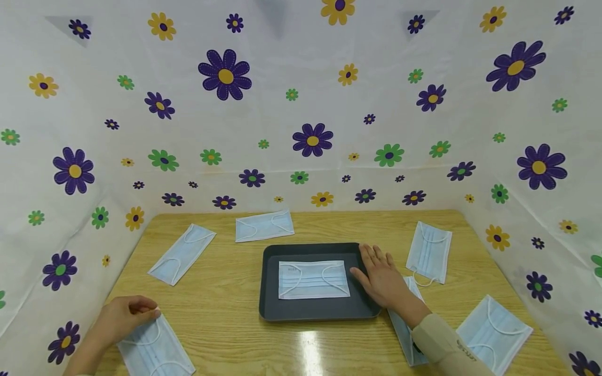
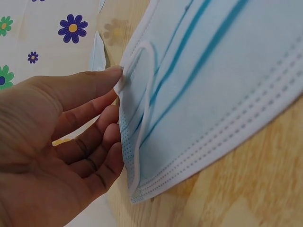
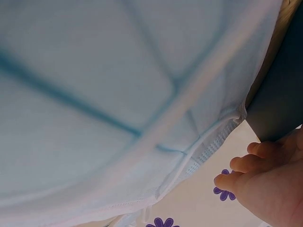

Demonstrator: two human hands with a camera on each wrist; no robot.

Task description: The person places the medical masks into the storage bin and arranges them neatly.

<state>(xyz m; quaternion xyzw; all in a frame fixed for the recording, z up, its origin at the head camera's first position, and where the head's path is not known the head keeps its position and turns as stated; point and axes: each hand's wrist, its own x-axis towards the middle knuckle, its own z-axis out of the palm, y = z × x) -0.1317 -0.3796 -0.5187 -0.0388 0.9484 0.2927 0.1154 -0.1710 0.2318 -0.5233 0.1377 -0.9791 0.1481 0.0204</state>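
At the table's near left, my left hand (image 1: pixel 123 319) pinches the edge of a pale blue face mask (image 1: pixel 155 347) between thumb and fingers. In the left wrist view, the thumb (image 2: pixel 94 85) lies on the top of that mask's (image 2: pixel 203 90) edge, the fingers beneath it. My right hand (image 1: pixel 382 277) rests on the right rim of a dark grey tray (image 1: pixel 320 310), its fingers extended. Inside the tray a face mask (image 1: pixel 313 280) lies flat, ear loops up. Another mask (image 1: pixel 402 334) sits beneath my right forearm, leaning by the tray; it fills much of the right wrist view.
More masks lie on the wooden table (image 1: pixel 226 292): one at back left (image 1: pixel 182 254), one behind the tray (image 1: pixel 264 226), one at back right (image 1: pixel 429 250), one at front right (image 1: pixel 494 331). A white flowered cloth (image 1: pixel 273 115) encloses the back and sides.
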